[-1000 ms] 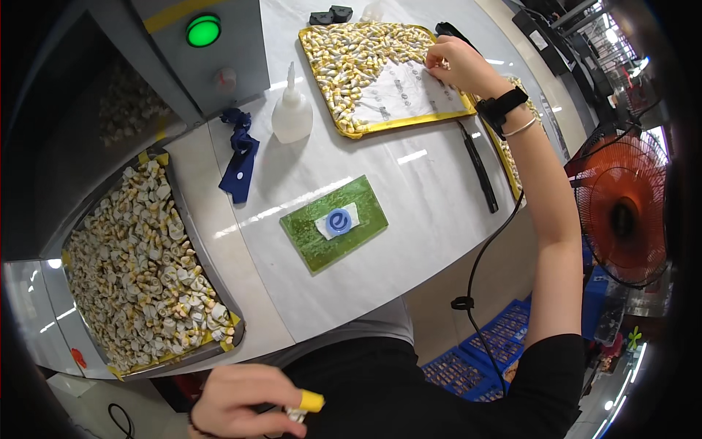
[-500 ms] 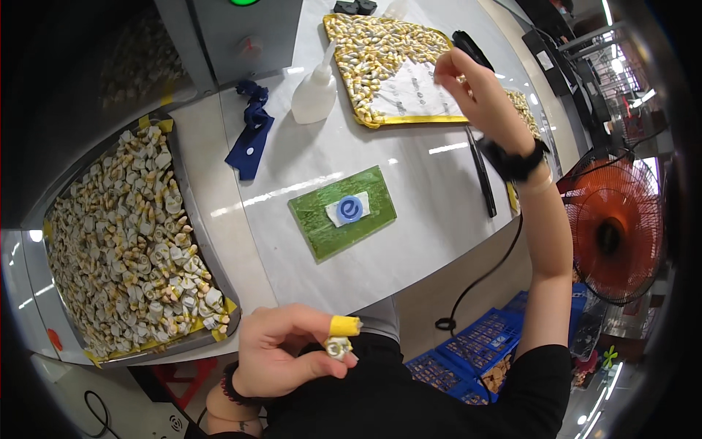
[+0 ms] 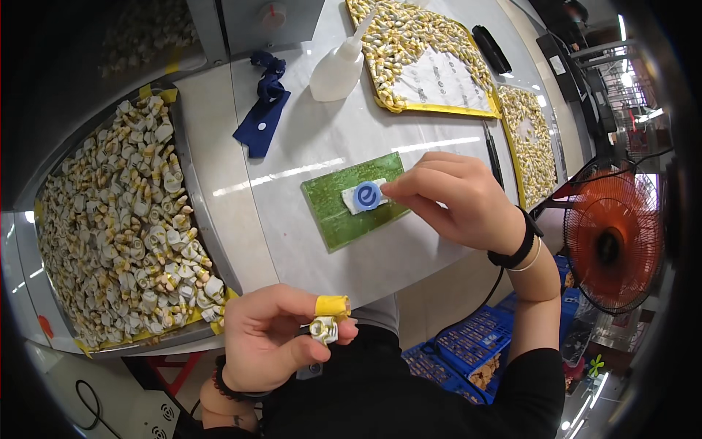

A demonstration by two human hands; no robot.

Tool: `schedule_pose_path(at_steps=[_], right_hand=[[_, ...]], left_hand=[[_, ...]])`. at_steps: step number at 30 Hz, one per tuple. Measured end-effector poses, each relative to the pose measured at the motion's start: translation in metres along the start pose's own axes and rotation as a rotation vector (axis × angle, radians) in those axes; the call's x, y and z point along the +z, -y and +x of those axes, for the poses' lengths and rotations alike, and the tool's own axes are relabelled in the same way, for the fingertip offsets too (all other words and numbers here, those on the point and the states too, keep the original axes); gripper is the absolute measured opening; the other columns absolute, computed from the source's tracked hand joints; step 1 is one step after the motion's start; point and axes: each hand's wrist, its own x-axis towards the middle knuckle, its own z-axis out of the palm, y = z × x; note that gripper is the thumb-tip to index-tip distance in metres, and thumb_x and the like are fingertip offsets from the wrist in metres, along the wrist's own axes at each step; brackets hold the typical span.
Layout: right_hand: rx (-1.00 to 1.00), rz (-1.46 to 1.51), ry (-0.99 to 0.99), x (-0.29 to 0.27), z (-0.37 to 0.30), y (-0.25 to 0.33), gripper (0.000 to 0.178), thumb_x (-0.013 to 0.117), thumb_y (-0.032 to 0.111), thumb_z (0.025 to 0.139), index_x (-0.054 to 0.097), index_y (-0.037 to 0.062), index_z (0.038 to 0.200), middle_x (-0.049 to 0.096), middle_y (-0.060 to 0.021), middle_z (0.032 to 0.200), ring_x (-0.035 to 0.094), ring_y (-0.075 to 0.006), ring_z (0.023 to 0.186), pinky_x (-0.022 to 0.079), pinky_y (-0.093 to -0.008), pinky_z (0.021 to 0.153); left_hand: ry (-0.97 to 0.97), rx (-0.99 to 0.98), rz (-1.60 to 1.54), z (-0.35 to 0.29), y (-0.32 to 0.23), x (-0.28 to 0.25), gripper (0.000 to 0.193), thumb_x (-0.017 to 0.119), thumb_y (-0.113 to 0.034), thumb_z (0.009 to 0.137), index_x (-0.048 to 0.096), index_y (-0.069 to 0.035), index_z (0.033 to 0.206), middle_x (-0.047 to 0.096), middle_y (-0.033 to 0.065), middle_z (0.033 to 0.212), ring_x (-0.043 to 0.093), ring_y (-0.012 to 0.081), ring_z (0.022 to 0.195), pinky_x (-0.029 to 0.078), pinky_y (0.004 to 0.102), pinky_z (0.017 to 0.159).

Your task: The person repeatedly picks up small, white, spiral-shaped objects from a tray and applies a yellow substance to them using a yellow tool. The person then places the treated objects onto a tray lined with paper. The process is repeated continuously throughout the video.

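Head view shows the blue disc (image 3: 367, 196) just left of the right hand's (image 3: 457, 197) fingertips, on a white pad (image 3: 349, 200) near the middle of a green board (image 3: 329, 219), whose long axis slants up to the right. The right hand is the nearer one; its thumb and forefinger come close together at the tips, but I cannot tell whether they touch the disc or grip anything. Down and left of the disc, the left hand (image 3: 267, 336), with a yellow cover (image 3: 330, 305) on one finger, pinches a small rolled piece (image 3: 322, 331). Counted: one disc, one pad, one board, one held piece, one squeeze bottle (image 3: 336, 73), one dark blue cloth (image 3: 259, 121), and three trays, left (image 3: 207, 219), far (image 3: 453, 111) and right (image 3: 515, 164), of small pieces too many to count.
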Motion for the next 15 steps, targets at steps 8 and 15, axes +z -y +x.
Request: schedule_pose_path(at_steps=[8,15], right_hand=[[-0.145,-0.17,0.02,0.014,0.007,-0.003,0.019,0.064,-0.002,0.064,0.063,0.004,0.082,0.054,-0.005,0.078,0.054,-0.0207,0.072,0.047,-0.0302,0.06],[-0.112,-0.14,-0.103,0.013,0.009,0.01,0.019,0.066,-0.003,0.065,0.065,0.0035,0.082,0.057,-0.0055,0.074,0.056,-0.021,0.067,0.047,-0.0296,0.058]], left_hand=[[-0.006,-0.073,-0.065,0.0,-0.006,0.001,0.037,0.071,-0.019,0.079,0.055,0.007,0.099,0.065,0.0179,0.088,0.066,0.0214,0.083,0.054,0.0339,0.077],[0.041,-0.178,-0.171,0.004,-0.002,0.0,0.037,0.069,-0.024,0.082,0.054,0.006,0.097,0.065,0.0155,0.084,0.066,0.0206,0.081,0.054,0.0322,0.073]])
